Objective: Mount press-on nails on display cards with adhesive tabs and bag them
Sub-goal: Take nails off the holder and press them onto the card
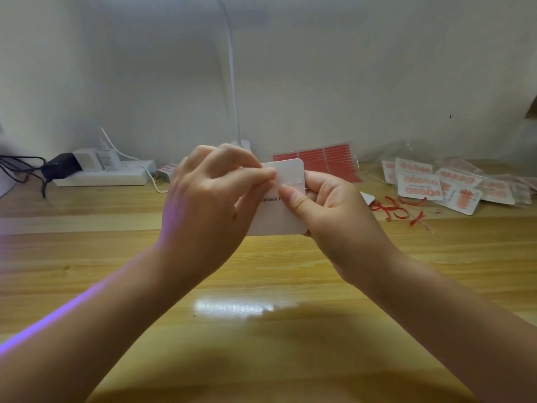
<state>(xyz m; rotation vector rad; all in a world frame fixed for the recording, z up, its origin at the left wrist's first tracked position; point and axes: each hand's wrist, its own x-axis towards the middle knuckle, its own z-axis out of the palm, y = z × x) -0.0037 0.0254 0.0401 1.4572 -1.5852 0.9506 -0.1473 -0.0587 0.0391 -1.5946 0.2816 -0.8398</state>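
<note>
I see both hands raised above the light wooden bench (261,286), working on one white rounded-corner display card (286,216). The left hand (209,196) has its fingers curled, fingertips pinching a pale translucent adhesive strip (287,177) lying across the card's upper part. The right hand (328,207) grips the card's right edge, thumb pressed on the front face, fingers behind. Printed text on the card reads partly "dmade", the rest covered by the hands.

Behind the card, red adhesive tab sheets (325,161) lie flat on the bench near the wall. To the right I see a loose pile of finished white cards with pink press-on nails (421,184), some in clear plastic bags (511,184); their print is too small to read. Curled red backing strips (398,209) lie scattered just in front of that pile. At far left, a white power strip (104,175) holds a black adapter (59,167) and white chargers (98,159). A white lamp stem (232,82) rises by the wall.
</note>
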